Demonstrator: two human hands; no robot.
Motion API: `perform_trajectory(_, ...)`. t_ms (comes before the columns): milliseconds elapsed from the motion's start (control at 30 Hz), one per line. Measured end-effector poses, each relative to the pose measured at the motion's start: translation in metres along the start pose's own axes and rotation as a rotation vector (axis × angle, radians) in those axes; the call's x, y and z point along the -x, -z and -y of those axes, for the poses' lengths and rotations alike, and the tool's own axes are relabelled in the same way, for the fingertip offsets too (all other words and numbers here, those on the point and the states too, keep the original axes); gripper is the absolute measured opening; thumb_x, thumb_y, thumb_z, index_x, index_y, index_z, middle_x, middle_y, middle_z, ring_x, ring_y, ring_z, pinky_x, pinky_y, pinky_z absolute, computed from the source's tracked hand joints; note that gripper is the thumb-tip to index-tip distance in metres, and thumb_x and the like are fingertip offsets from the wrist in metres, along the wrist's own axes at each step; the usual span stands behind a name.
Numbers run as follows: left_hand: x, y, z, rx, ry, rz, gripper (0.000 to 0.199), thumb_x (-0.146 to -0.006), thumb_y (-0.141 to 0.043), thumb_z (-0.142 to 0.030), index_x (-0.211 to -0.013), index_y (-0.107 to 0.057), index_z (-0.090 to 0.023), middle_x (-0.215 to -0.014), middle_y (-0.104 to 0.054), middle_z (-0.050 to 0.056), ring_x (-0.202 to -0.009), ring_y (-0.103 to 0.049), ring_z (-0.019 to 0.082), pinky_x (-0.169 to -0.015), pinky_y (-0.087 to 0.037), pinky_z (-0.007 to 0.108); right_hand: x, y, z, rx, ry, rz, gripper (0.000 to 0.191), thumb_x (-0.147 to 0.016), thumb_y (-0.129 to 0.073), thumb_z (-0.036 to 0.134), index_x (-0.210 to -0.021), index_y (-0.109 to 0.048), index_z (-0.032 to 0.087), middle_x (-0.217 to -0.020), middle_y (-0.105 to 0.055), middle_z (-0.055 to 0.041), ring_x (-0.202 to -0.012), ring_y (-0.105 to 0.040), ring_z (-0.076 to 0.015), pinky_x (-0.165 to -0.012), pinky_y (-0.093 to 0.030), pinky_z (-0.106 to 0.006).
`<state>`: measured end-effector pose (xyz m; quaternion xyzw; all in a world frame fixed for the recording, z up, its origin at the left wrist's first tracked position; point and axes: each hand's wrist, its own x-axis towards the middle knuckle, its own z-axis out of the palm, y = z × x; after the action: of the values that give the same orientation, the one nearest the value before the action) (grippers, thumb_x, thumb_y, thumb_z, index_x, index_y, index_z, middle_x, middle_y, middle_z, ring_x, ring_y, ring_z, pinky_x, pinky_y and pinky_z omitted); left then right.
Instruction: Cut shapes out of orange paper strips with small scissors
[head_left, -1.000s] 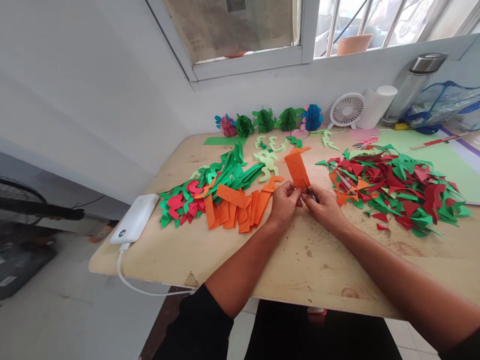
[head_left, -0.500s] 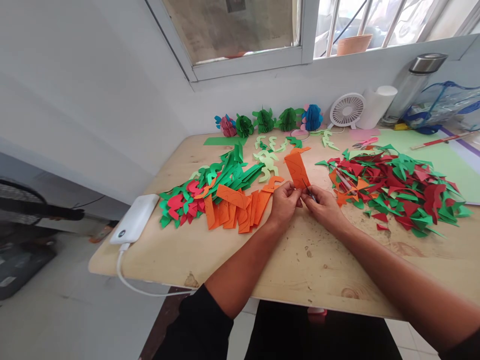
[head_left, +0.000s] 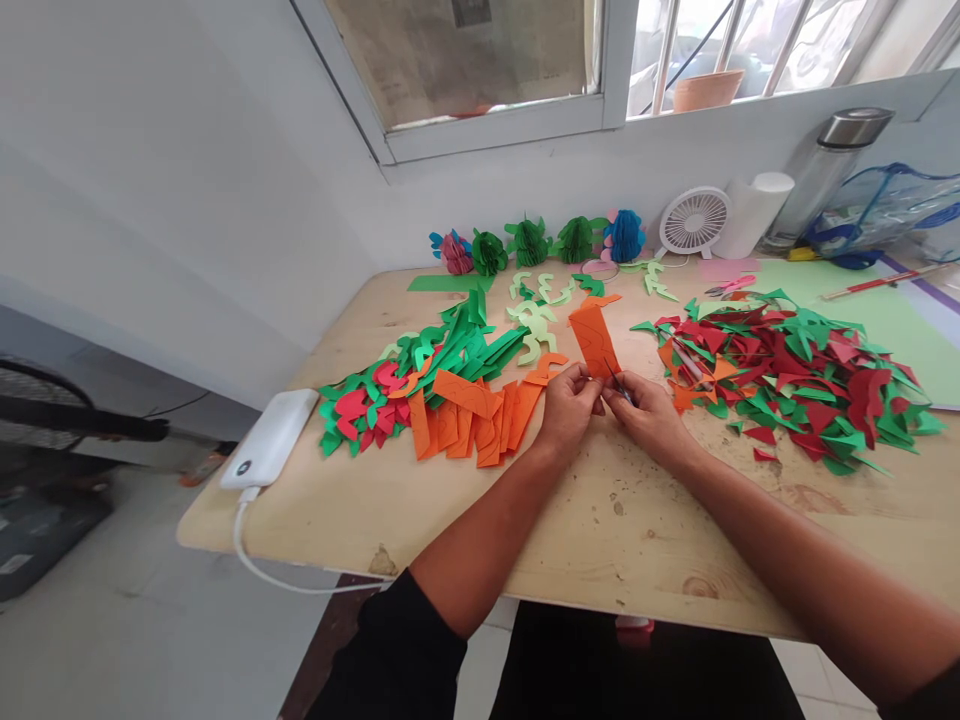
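Note:
My left hand (head_left: 571, 408) pinches the lower end of an orange paper strip (head_left: 592, 335) that has curved lines drawn on it. Close beside it, my right hand (head_left: 646, 412) is closed on small scissors (head_left: 621, 388), whose dark blades meet the strip's lower right edge. Their handles are mostly hidden by my fingers. To the left lie several orange paper pieces (head_left: 465, 394), next to folded green paper (head_left: 469, 350) and red cut shapes (head_left: 352, 408). Pale green cutouts (head_left: 534, 325) rest behind my left hand.
Red and green scraps (head_left: 810, 375) are heaped on the right of the wooden table (head_left: 315, 520). Paper figures (head_left: 529, 240), a small white fan (head_left: 694, 222) and a bottle (head_left: 825, 170) stand along the wall. A white power bank (head_left: 271, 438) with a cable lies at the left edge.

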<state>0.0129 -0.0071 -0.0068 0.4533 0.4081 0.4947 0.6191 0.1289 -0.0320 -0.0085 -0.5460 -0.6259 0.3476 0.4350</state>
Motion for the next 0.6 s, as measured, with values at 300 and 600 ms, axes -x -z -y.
perform_trajectory(300,0.0015,0.0007,-0.0007,-0.004,0.004,-0.001,0.019,-0.070,-0.064,-0.030,-0.064,-0.051,-0.017,-0.051,-0.048,-0.005,-0.045,-0.043,0.006,-0.050,-0.036,0.021,-0.0001,-0.0009,-0.0028,0.026,0.019,-0.014,0.016,-0.081,-0.049,0.029,-0.069,-0.052,0.019,-0.061,-0.053,0.0017,-0.058,-0.043,-0.0126,-0.056,-0.034,-0.026)
perform_trajectory(600,0.0011,0.0007,-0.0006,-0.025,-0.012,0.004,0.018,-0.071,-0.062,-0.031,-0.064,-0.051,-0.017,-0.051,-0.047,-0.005,-0.045,-0.042,0.006,-0.049,-0.036,0.021,0.0000,-0.0006,-0.0030,0.026,0.017,-0.012,0.016,-0.080,-0.049,0.029,-0.068,-0.052,0.019,-0.061,-0.053,0.0010,-0.058,-0.043,-0.0132,-0.055,-0.035,-0.026)
